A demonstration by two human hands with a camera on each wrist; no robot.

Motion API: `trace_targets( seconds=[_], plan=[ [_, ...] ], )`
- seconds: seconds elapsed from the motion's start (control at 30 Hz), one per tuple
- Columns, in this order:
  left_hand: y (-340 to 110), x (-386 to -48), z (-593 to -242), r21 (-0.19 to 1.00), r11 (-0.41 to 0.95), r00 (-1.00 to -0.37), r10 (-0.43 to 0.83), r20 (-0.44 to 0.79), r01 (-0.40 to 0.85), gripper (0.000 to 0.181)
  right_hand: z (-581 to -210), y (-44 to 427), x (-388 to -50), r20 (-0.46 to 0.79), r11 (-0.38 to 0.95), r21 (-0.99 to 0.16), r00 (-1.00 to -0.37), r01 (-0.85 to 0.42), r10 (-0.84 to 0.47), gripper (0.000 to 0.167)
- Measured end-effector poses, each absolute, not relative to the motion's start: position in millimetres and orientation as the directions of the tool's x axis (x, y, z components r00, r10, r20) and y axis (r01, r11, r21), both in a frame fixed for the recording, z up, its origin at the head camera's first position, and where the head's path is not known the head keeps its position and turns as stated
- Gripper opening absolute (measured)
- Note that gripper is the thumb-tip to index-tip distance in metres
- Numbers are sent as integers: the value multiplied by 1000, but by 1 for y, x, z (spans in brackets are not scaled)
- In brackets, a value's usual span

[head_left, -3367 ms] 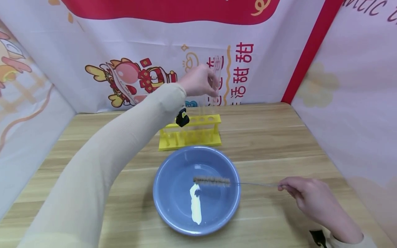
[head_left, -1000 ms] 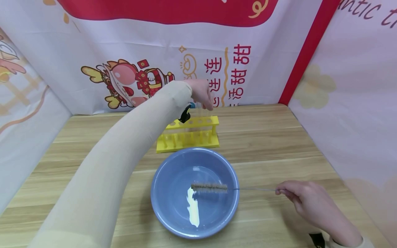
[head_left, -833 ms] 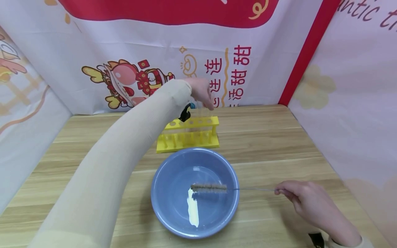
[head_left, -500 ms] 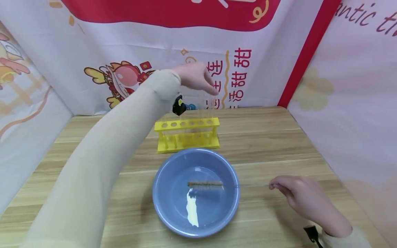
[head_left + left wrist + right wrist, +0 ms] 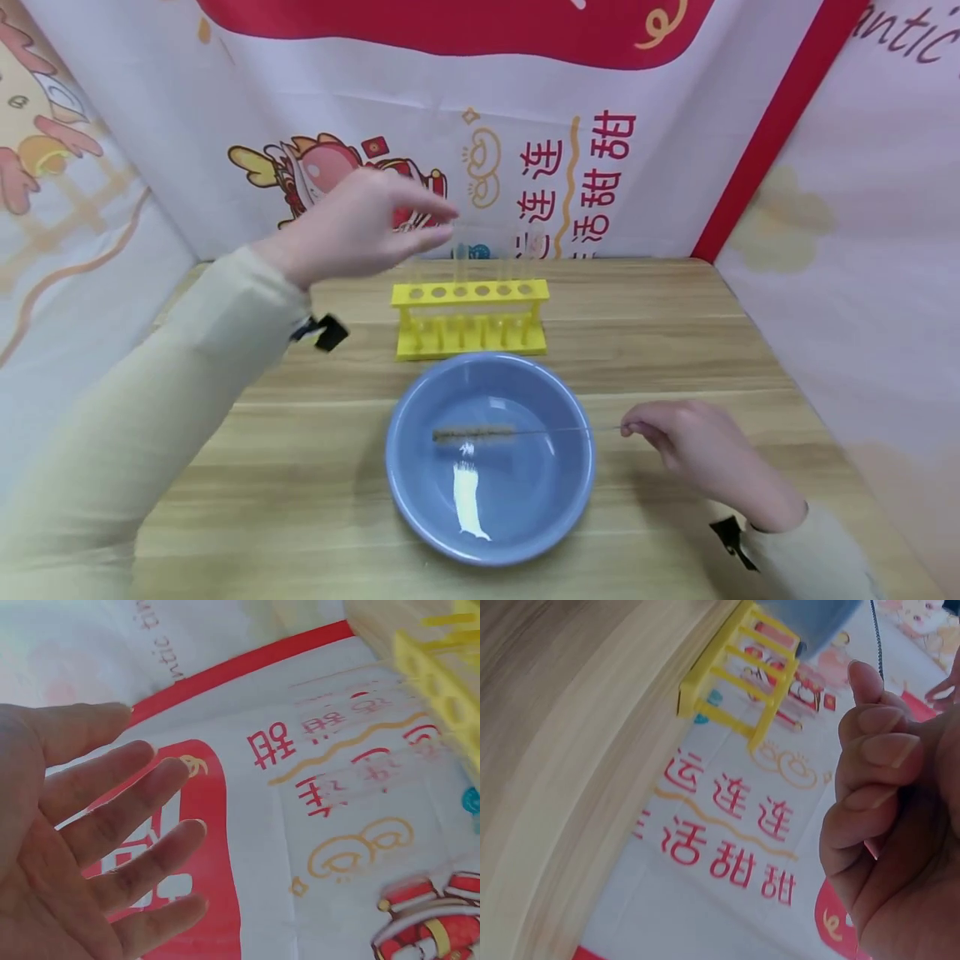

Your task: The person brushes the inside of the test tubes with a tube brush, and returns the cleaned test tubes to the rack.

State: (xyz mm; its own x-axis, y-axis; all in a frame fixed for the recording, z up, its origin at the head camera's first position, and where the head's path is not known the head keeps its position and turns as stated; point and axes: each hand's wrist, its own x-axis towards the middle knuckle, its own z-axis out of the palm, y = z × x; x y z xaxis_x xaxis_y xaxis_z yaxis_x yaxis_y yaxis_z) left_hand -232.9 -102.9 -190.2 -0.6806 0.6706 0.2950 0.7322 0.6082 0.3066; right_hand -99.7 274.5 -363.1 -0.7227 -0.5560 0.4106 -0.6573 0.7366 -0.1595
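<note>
In the head view my left hand (image 5: 352, 225) is raised left of the yellow test tube rack (image 5: 471, 293), thumb and fingers apart and holding nothing. The left wrist view shows the same hand (image 5: 97, 847) with its fingers spread. Several clear test tubes (image 5: 461, 265) stand in the rack; their outlines are faint. My right hand (image 5: 693, 446) pinches the thin wire handle of a test tube brush (image 5: 474, 434), whose bristles lie over the inside of the blue basin (image 5: 525, 508). In the right wrist view the fingers curl and the twisted wire (image 5: 878, 645) rises from the fingertips.
The basin stands on a wooden table (image 5: 660, 342), just in front of the rack. Printed white cloth (image 5: 405, 108) hangs behind the table and along both sides.
My left hand has lowered a clear test tube into the rack, let it go and drawn back to the left. The right hand has shifted left, carrying the brush further across the basin.
</note>
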Motion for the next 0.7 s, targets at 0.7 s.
trace_targets(
  seconds=[0.7],
  plan=[
    [-208, -145, -320, 259, 698, -734, 560, 383, 668, 29, -357, 251, -116, 258, 745, -195, -766, -638, -588, 25]
  ],
)
